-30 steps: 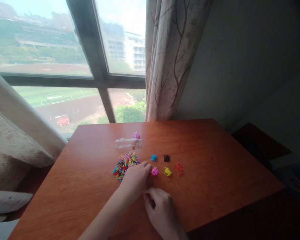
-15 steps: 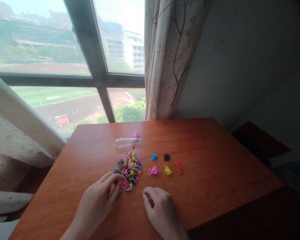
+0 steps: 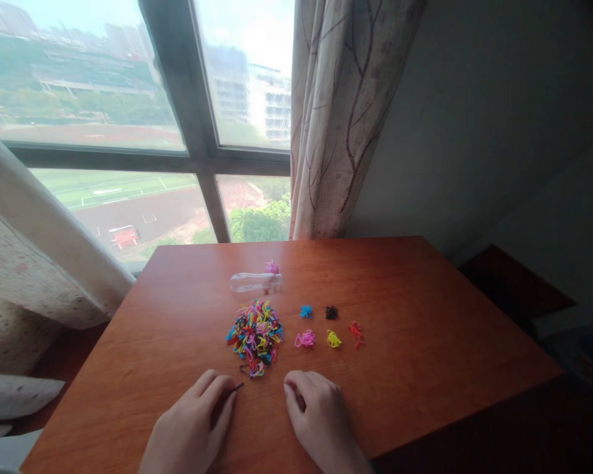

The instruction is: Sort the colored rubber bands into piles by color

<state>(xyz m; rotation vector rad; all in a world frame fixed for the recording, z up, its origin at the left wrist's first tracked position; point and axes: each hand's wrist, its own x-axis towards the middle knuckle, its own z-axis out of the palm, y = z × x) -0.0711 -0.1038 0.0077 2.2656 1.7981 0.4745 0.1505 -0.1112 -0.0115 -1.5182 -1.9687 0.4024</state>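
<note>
A mixed heap of colourful small rubber bands (image 3: 257,336) lies on the brown table. Just below its near edge, my left hand (image 3: 192,418) pinches a black rubber band (image 3: 238,387) between thumb and forefinger. My right hand (image 3: 319,415) rests on the table to the right with its fingers curled in; whatever may be inside them is hidden. Beyond it are small single-colour piles of bands: blue (image 3: 306,311), black (image 3: 331,312), pink (image 3: 305,338), yellow (image 3: 333,339) and red (image 3: 356,334).
Behind the heap lies a clear plastic bottle-shaped container (image 3: 250,282), with a pink object (image 3: 271,267) at its far side. The wooden table (image 3: 425,316) stands against a window, with patterned curtains (image 3: 326,131) on either side.
My left hand has drawn back from the heap toward the near edge, with the black rubber band now visible in its pinch. My right hand has stayed nearly still. The view has shifted slightly.
</note>
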